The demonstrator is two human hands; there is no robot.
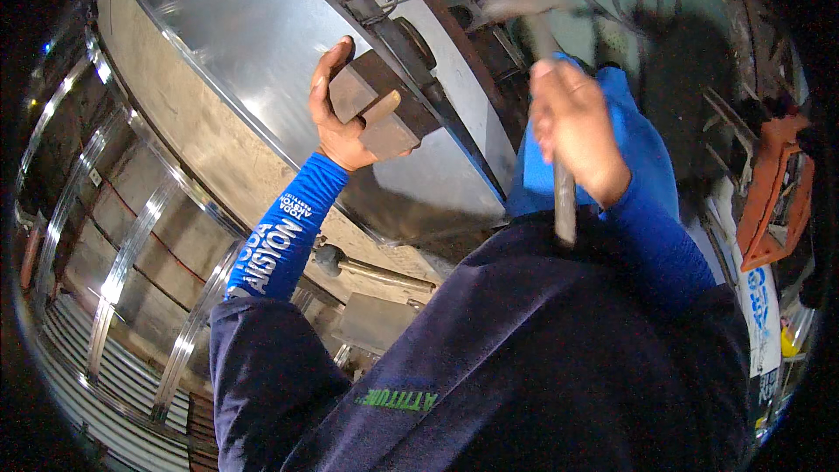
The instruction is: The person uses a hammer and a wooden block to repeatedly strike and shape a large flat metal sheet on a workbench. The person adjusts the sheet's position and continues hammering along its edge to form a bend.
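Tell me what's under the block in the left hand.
Shiny sheet metal shows beside the block. What lies directly beneath is covered by the block and left hand, so contact can't be judged.

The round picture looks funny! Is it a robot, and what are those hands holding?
No robot here, just a person's two bare hands. The camera sits on their head and looks down; its wide lens makes straight edges bend. The left hand holds a grey-brown block. The right hand grips a hammer by its handle; the hammer's blurry head is hard to make out. A shiny metal sheet lies on a pale bench top. Near the left blue sleeve is another tool, with a dark head and a long handle.
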